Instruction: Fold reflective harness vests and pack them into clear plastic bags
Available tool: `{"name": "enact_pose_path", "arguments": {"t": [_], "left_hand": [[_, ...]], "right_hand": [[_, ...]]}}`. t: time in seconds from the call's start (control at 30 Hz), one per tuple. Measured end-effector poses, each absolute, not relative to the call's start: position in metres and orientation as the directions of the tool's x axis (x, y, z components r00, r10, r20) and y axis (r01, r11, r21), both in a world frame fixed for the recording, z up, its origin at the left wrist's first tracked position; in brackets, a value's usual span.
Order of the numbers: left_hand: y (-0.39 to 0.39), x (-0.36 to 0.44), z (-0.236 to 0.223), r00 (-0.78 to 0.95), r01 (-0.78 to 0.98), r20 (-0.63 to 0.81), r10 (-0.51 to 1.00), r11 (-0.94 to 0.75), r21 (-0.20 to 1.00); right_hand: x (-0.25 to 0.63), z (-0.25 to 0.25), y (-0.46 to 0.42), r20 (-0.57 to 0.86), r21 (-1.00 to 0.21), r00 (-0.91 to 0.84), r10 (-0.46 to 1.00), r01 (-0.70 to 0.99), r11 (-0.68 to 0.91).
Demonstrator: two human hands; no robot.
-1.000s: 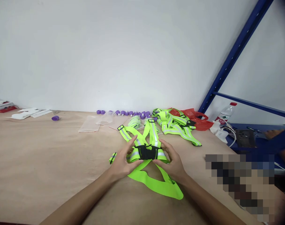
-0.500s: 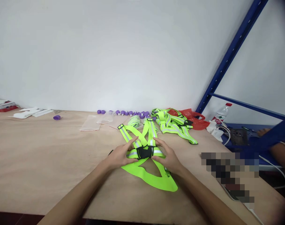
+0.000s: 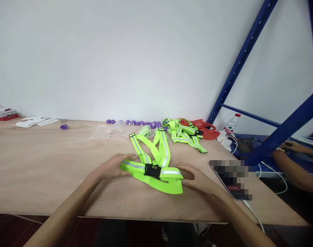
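A fluorescent yellow-green reflective vest (image 3: 165, 151) made of straps with silver stripes lies before me on the table, shoulder straps pointing away. Its black buckle (image 3: 152, 170) is fastened at the middle of the waist belt. My left hand (image 3: 112, 167) holds the belt's left end between thumb and fingers. At the belt's right end, my right hand (image 3: 199, 177) is open, thumb and fingers apart and curved beside the strap. Behind it sits a rolled strap bundle (image 3: 145, 131), and a second reflective vest (image 3: 183, 133) is heaped farther right.
Purple caps (image 3: 146, 123) line the wall, near clear plastic bags (image 3: 100, 133). A red plastic bag (image 3: 209, 130), a bottle (image 3: 232, 123) and a tablet-like device (image 3: 230, 183) with a cable are at right. Beyond the blue rack (image 3: 239, 65) another person's arms (image 3: 295, 164) show.
My hands have moved apart from beside the buckle to the two ends of the belt. The lower loop has been drawn up and spread wider. The view has shifted slightly.
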State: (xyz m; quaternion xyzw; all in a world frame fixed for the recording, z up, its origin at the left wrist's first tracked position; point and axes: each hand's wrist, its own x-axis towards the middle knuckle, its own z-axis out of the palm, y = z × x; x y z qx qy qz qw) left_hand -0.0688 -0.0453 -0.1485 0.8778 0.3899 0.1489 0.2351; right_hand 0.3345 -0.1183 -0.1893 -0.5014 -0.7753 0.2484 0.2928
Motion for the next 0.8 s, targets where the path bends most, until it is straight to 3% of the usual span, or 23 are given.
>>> {"name": "enact_pose_path", "arguments": {"t": [0.13, 0.3, 0.47, 0.6, 0.67, 0.8], "left_hand": [[-0.05, -0.084, -0.158, 0.628, 0.664, 0.058, 0.776, -0.573, 0.481], [-0.055, -0.096, -0.159, 0.552, 0.726, 0.098, 0.828, -0.535, 0.432], [-0.064, -0.106, -0.148, 0.544, 0.667, 0.16, 0.824, -0.541, 0.513], [-0.076, -0.109, -0.154, 0.583, 0.666, 0.047, 0.811, -0.51, 0.544], [-0.083, -0.11, -0.16, 0.608, 0.669, 0.011, 0.793, -0.52, 0.531], [-0.094, -0.111, -0.167, 0.631, 0.661, 0.039, 0.775, -0.563, 0.497]], "right_hand": [[0.326, -0.188, -0.123, 0.227, -0.693, -0.379, 0.897, 0.584, 0.423], [0.332, -0.175, -0.119, 0.169, -0.762, -0.253, 0.953, 0.58, 0.289], [0.349, -0.147, -0.114, 0.251, -0.932, -0.015, 0.968, 0.266, 0.246], [0.35, -0.134, -0.123, 0.192, -0.976, -0.011, 0.981, 0.101, 0.192], [0.349, -0.136, -0.129, 0.167, -0.972, -0.044, 0.985, 0.158, 0.172], [0.35, -0.147, -0.138, 0.135, -0.887, -0.087, 0.987, 0.434, 0.159]]}}
